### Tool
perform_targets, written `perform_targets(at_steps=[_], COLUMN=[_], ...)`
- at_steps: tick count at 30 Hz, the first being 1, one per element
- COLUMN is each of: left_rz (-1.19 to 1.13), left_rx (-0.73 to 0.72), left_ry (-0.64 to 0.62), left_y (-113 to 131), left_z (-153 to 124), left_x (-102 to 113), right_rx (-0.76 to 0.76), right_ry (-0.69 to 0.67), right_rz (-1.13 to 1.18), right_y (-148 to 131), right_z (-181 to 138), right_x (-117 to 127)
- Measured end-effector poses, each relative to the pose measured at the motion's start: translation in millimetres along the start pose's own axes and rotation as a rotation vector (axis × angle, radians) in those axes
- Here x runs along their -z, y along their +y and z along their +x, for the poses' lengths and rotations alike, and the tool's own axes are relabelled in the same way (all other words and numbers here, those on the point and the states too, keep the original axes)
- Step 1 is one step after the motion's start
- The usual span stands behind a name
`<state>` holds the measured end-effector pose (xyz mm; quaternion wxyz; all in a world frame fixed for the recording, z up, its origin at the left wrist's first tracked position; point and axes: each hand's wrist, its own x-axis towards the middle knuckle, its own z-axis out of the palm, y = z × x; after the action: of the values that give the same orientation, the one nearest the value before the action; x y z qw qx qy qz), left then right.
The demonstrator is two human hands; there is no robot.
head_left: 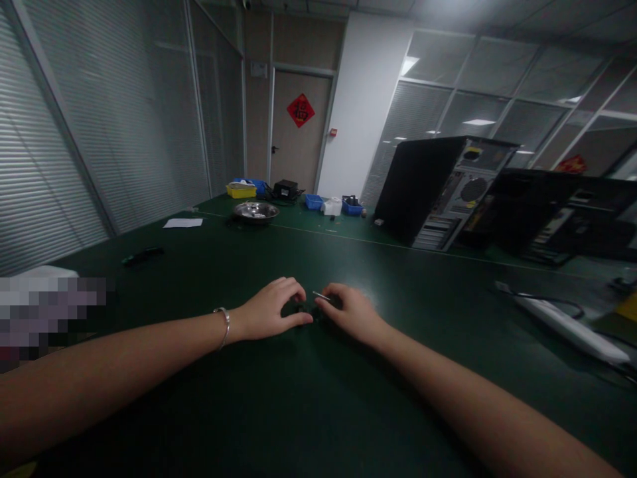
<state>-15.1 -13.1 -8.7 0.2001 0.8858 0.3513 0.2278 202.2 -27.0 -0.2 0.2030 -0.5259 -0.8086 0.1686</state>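
Only one readable sign: red diamond paper stuck on the brown door at the far end, bearing a single dark Chinese character, 福. Second red decoration on the glass wall at right, too blurred to read. Small plate above-left of the door frame, illegible. No readable labels on the computer cases or bins.

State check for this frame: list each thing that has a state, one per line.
left hand: curled, fingertips on a small dark part
right hand: pinching a thin metal piece
door: closed
computer tower: upright, rear panel facing the camera
metal bowl: upright, contents unclear
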Motion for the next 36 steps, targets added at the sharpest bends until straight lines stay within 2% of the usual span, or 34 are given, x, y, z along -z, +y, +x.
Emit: perform_targets(at_steps=[6, 10, 19, 25, 29, 33, 36], left_rz=[0.059, 0.016, -0.416, -0.511, -0.553, -0.576, -0.564], left_rx=[-0.034, -0.021, 0.12, 0.133, 0.157, 0.154, 0.121], left_ry=[-0.039, -0.031, 0.012, 0.023, 0.043, 0.059, 0.024], left_y=[-9.6, -11.4, -19.7, -20.7, -19.6, -17.8, -13.8], left_z=[-1.2, -1.5, 2.2, 3.7, 5.1, 5.9, 4.2], left_x=[0.2, 0.4, -2.8, -3.9, -4.5, -5.0, -3.9], right_rx=[-0.021, -0.007, 0.005, -0.016, 0.0, 0.152, 0.237], right_ry=[-0.06, -0.092, -0.124, -0.121, -0.051, 0.11, 0.166], right_rz=[-0.223, -0.315, -0.246, -0.131, 0.006, 0.095, 0.077], right_y=[-8.7, -11.6, -10.4, -7.5, -4.0, 0.2, 0.0], right_z=[-2.7, -4.1, -4.1, -3.0, -2.1, -3.6, -5.7], right_x=[-0.1, -2.5, -3.2, -1.0, -5.2, -10.4, -11.5])
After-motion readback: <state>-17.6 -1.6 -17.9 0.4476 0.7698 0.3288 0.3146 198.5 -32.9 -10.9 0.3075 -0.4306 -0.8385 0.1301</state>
